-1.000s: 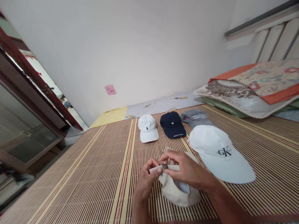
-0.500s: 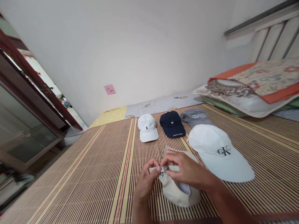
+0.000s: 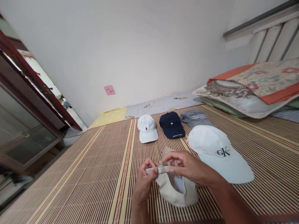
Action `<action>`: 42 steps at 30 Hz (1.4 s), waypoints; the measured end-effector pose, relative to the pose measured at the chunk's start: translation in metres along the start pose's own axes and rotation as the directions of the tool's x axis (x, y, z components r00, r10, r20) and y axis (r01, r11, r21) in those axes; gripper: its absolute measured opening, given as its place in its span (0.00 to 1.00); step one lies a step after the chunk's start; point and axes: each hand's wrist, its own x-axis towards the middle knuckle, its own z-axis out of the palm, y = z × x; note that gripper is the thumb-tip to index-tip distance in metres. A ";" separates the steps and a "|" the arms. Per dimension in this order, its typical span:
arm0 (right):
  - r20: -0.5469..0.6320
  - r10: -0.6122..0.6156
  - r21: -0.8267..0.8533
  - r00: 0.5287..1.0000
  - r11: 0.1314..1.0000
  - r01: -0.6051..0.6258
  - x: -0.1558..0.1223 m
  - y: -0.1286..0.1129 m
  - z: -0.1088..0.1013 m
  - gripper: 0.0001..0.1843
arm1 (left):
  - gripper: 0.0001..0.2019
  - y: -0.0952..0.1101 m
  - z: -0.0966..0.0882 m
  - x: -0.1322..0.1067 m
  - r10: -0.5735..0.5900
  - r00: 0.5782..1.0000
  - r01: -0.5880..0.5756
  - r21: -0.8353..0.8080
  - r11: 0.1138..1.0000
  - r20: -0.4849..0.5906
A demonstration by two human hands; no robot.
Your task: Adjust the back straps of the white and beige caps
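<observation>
A beige cap (image 3: 174,196) lies on the striped mat with its rear opening toward me, its brim partly behind my hands. At the left end of the opening, the adjustment strap (image 3: 166,169) carries a small metal buckle (image 3: 160,170). My left hand (image 3: 144,182) pinches the strap's end just left of the buckle, thumb on top. My right hand (image 3: 190,166) has its thumb and fingers closed on the strap to the right of the buckle. A white cap with dark letters (image 3: 211,152) sits just beyond my right hand.
Farther back stand a small white cap (image 3: 148,128), a navy cap (image 3: 171,124) and a grey cap (image 3: 196,117). Pillows (image 3: 243,98) are piled at the far right. A white wall (image 3: 163,46) rises behind the striped mat (image 3: 93,174).
My right hand's grip has shifted along the strap, to the right of the buckle, which now shows more clearly. The buckle and cap have moved slightly left, and the rear opening looks wider.
</observation>
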 end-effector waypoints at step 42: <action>0.053 0.004 0.208 0.999 0.978 -0.015 0.004 0.014 0.004 0.15 | 0.20 0.007 0.013 0.000 -0.064 0.997 0.058 0.163 0.985 0.033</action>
